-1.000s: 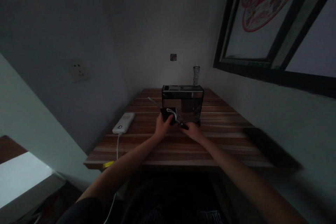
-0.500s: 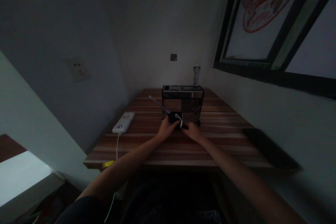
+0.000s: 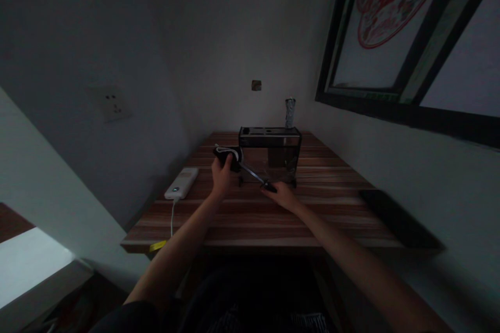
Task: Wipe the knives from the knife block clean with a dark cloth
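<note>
Stripy wood table [image 3: 250, 223], dim room here, arms [image 3: 332, 237] stretched forward, left hand [image 3: 221, 176] gripping a black thing [image 3: 235, 165], right hand [image 3: 284, 195] gripping a silver rod [image 3: 252, 172] by its handle [image 3: 269, 186]

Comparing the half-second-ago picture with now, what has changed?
The left hand has moved left and away from the person, carrying the black piece along the rod toward its far end and baring the shaft near the handle. Nothing was visibly let go. The right hand stays at the handle; the clear-sided box and white device stayed put.
</note>
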Demonstrator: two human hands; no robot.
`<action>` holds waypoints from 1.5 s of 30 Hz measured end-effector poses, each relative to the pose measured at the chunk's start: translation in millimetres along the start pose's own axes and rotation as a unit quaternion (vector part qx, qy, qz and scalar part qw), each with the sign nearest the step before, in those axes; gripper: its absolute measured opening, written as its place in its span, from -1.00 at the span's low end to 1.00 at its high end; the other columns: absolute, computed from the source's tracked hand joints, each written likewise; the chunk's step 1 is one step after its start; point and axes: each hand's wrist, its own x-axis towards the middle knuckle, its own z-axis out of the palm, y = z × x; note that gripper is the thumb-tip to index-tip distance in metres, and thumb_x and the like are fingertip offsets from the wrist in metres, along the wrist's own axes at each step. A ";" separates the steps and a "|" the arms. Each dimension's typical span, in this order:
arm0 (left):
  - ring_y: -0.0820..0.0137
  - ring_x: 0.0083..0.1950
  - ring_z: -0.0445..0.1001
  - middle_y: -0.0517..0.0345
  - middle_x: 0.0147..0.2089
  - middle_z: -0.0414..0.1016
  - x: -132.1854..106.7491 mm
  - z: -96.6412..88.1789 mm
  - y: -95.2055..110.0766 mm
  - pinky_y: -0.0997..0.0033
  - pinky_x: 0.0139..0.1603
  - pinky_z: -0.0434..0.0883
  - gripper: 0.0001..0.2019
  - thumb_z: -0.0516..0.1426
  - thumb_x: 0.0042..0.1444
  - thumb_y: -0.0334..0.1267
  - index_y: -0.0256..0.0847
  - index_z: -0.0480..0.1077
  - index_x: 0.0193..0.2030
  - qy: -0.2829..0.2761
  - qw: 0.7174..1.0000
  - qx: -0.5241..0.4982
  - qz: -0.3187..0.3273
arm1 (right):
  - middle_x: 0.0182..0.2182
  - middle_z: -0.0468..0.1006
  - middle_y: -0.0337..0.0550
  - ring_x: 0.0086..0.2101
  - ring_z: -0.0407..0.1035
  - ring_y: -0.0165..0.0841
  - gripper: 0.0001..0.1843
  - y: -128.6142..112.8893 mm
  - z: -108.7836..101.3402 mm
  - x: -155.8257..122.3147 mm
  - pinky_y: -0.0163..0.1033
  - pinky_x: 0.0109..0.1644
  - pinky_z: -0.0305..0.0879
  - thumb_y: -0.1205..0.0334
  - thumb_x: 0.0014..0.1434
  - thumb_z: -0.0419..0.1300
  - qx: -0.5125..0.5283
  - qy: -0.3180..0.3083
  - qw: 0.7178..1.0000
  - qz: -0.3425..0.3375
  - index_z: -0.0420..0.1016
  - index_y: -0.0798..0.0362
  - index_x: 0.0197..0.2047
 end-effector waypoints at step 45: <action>0.31 -0.15 0.42 0.01 -0.19 0.46 -51.7 28.2 -27.1 0.36 -0.13 0.33 -0.68 0.13 -0.04 -0.17 -0.28 0.31 -0.15 -0.210 0.975 0.076 -0.021 | -0.52 0.49 -0.19 -0.46 0.32 -0.35 -0.78 -2.8 -1.9 -2.1 -0.33 -0.38 0.20 0.21 -0.02 0.10 0.014 0.012 1.000 0.020 0.49 0.16 -0.39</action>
